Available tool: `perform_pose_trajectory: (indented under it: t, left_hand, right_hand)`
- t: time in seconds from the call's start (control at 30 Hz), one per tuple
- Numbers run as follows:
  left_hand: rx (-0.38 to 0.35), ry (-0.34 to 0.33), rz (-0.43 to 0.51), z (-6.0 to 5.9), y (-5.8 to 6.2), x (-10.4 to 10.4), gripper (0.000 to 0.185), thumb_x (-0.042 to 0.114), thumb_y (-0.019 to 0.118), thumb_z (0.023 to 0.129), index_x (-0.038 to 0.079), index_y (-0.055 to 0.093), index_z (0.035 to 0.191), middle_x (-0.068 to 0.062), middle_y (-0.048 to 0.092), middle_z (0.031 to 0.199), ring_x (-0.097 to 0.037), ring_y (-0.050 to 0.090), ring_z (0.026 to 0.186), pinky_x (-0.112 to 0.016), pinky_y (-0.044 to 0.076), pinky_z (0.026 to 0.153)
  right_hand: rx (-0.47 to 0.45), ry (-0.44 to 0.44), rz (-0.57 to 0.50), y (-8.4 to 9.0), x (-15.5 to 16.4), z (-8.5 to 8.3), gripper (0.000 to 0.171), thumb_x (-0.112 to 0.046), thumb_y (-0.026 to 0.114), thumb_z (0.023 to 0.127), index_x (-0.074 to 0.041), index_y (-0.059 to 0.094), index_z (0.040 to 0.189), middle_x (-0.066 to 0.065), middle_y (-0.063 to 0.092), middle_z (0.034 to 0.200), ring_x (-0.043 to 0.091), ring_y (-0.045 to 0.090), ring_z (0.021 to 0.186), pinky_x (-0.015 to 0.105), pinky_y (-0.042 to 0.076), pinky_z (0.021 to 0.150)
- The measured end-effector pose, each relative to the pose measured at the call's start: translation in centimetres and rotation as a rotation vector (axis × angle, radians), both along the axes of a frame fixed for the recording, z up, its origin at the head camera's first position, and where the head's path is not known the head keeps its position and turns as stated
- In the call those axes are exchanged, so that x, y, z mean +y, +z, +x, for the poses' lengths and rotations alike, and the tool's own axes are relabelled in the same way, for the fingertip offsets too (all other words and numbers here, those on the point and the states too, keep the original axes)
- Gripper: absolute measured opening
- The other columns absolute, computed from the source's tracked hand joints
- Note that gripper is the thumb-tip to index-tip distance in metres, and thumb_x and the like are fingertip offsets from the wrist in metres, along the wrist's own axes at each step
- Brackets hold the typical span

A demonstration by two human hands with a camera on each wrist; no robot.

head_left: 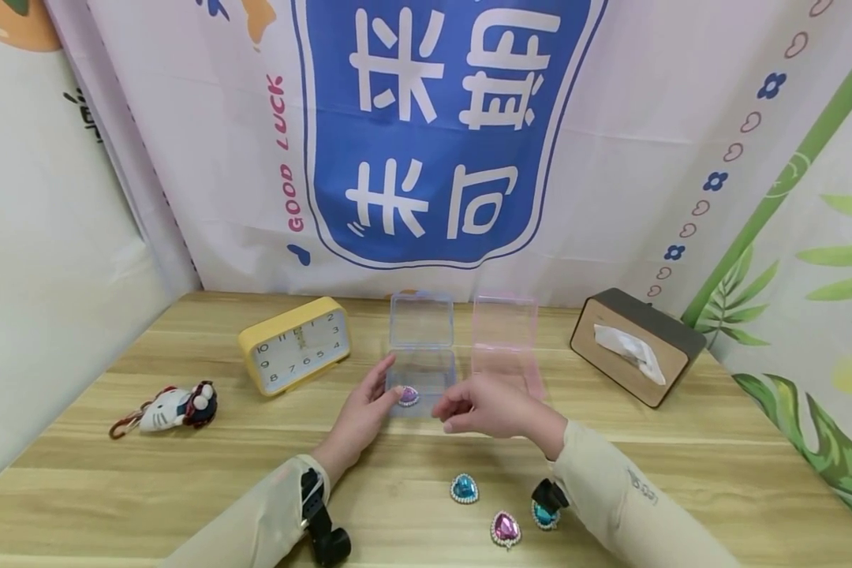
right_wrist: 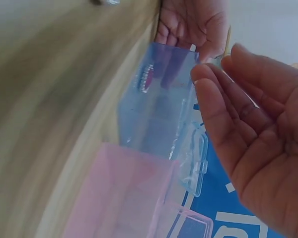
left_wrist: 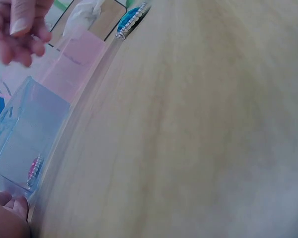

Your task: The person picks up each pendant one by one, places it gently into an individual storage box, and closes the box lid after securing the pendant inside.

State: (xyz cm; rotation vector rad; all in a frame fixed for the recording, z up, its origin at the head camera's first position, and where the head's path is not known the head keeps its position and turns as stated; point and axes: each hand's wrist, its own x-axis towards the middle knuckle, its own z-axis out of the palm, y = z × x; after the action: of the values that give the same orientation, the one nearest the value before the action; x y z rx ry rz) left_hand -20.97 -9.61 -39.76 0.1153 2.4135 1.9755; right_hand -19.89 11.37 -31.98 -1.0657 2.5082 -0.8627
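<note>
Inside blue box (head_left: 426,371), pink heart gem (head_left: 408,395)

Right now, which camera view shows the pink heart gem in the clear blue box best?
The head view: the pink heart gem lies whole in the clear blue box. Both wrist views show it edge-on through the box wall.

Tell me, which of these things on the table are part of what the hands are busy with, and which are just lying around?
In use:
left hand, touching the blue box
right hand, open, empty, hovering beside the blue box
clear blue box, lid up
pink gem inside it
clear pink box, open
loose heart gems near the person

Lying about:
yellow clock
cat keychain
tissue box
</note>
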Motion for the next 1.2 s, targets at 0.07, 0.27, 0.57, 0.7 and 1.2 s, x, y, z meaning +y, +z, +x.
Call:
perform_pose_trajectory:
  t: [0.07, 0.27, 0.57, 0.7, 1.2]
  left_hand:
    - [-0.001, 0.001, -0.004, 0.0, 0.0, 0.0, 0.058, 0.021, 0.056, 0.087, 0.023, 0.033, 0.140, -0.017, 0.034, 0.143, -0.034, 0.034, 0.130, -0.048, 0.028, 0.108]
    - [0.001, -0.009, -0.007, 0.1, 0.1, 0.0, 0.058, 0.022, 0.056, 0.088, 0.024, 0.032, 0.141, -0.016, 0.033, 0.144, -0.034, 0.033, 0.131, -0.048, 0.027, 0.109]
    - [-0.006, -0.013, -0.023, 0.1, 0.2, 0.0, 0.058, 0.022, 0.055, 0.088, 0.024, 0.031, 0.141, -0.013, 0.028, 0.147, -0.034, 0.029, 0.133, -0.047, 0.025, 0.110]
    - [-0.009, -0.012, -0.024, 0.0, 0.2, 0.0, 0.058, 0.022, 0.055, 0.088, 0.024, 0.032, 0.141, -0.013, 0.028, 0.147, -0.034, 0.030, 0.133, -0.047, 0.025, 0.110]
    - [-0.003, -0.010, 0.004, 0.1, 0.1, 0.0, 0.058, 0.020, 0.056, 0.088, 0.023, 0.032, 0.141, -0.017, 0.028, 0.146, -0.034, 0.031, 0.132, -0.046, 0.026, 0.110]
  right_hand:
    - [-0.023, 0.018, 0.004, -0.1, 0.3, 0.2, 0.017, -0.010, 0.063, 0.083, -0.005, 0.067, 0.099, 0.006, 0.068, 0.092, 0.004, 0.060, 0.081, 0.015, 0.050, 0.073]
    - [-0.086, 0.075, -0.006, -0.6, 1.1, 0.7, 0.020, -0.009, 0.066, 0.081, -0.002, 0.066, 0.100, 0.009, 0.067, 0.091, 0.001, 0.058, 0.079, 0.015, 0.050, 0.075]
    - [-0.147, 0.094, 0.050, -1.5, 1.6, 1.6, 0.021, -0.007, 0.072, 0.073, -0.005, 0.068, 0.093, 0.004, 0.068, 0.090, 0.008, 0.062, 0.081, 0.014, 0.050, 0.074]
    - [-0.172, 0.118, 0.071, -1.9, 1.6, 1.8, 0.023, -0.007, 0.073, 0.071, -0.007, 0.067, 0.093, 0.001, 0.068, 0.090, 0.003, 0.061, 0.079, 0.013, 0.050, 0.073]
    - [-0.092, 0.110, 0.190, -2.8, 0.9, 2.3, 0.029, -0.011, 0.080, 0.063, -0.015, 0.064, 0.087, -0.011, 0.055, 0.081, -0.001, 0.048, 0.073, 0.012, 0.045, 0.066]
